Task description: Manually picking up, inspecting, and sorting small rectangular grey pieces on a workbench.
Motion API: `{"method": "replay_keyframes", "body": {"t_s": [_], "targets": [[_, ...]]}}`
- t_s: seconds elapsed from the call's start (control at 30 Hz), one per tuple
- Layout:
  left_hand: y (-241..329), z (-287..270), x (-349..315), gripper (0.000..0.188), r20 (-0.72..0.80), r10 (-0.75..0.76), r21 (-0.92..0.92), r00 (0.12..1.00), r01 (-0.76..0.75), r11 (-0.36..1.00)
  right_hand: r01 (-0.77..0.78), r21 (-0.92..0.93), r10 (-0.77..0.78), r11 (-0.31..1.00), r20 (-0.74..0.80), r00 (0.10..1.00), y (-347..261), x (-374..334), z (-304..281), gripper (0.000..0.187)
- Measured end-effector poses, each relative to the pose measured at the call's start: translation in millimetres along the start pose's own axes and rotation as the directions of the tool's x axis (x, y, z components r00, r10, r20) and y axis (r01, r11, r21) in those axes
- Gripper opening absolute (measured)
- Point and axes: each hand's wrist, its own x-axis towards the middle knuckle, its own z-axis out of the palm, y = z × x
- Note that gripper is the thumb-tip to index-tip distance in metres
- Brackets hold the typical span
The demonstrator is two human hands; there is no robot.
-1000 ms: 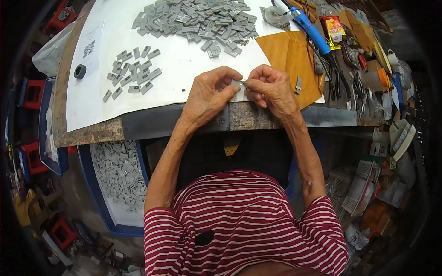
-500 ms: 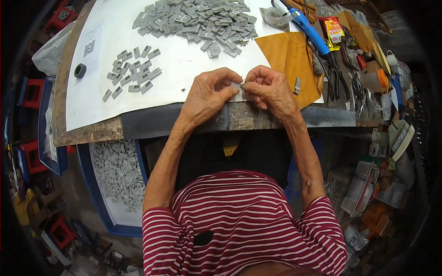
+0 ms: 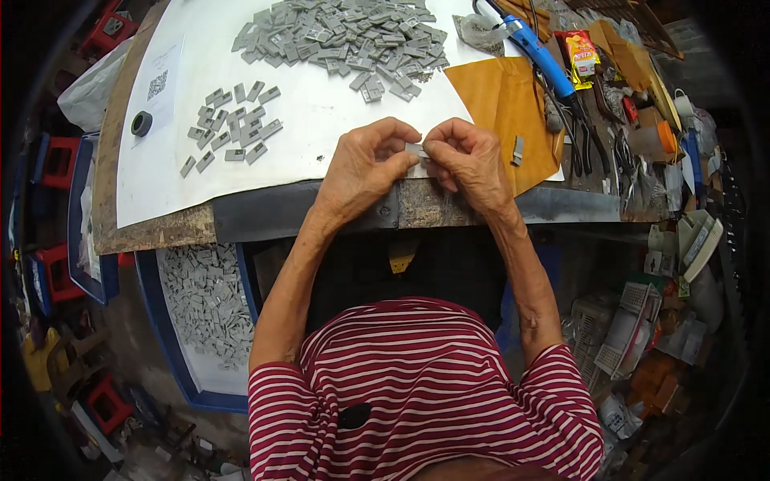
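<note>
Almost nothing has moved since the earlier frame: left hand (image 3: 365, 164) and right hand (image 3: 473, 160) still pinch one small grey piece (image 3: 415, 149) between their fingertips, above the near edge of the white sheet (image 3: 321, 120). Beyond it lies a grey pile (image 3: 345, 36); left, sorted pieces (image 3: 233, 128). Right of the sheet are an orange envelope (image 3: 501, 100), a blue tool (image 3: 537, 52) and a red-yellow packet (image 3: 583, 52).

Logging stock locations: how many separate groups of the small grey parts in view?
3, plus one grey part pinched between left hand and right hand: big heap, small cluster, blue tray below the bench. More may be hidden.
</note>
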Motion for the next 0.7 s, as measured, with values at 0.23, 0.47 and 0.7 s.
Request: {"method": "replay_keyframes", "body": {"t_s": [0.23, 0.47, 0.7], "targets": [[-0.7, 5.0, -0.8, 0.018, -0.080, 0.206, 0.296, 0.975, -0.174, 0.939, -0.013, 0.041, 0.015, 0.999, -0.037, 0.999, -0.4, 3.1, -1.1, 0.010], [1.7, -5.9, -5.1, 0.019, -0.152, 0.254, 0.382, 0.955, -0.180, 0.906, -0.014, 0.125, 0.021, 0.992, -0.055, 0.998, 6.9, 7.3, 2.8, 0.015], [7.3, -37.1, -15.6, 0.020, -0.288, 0.257, 0.422, 0.923, -0.119, 0.899, 0.014, 0.060, -0.010, 0.998, -0.063, 0.998, 9.3, 3.7, 3.5, 0.013]]}}
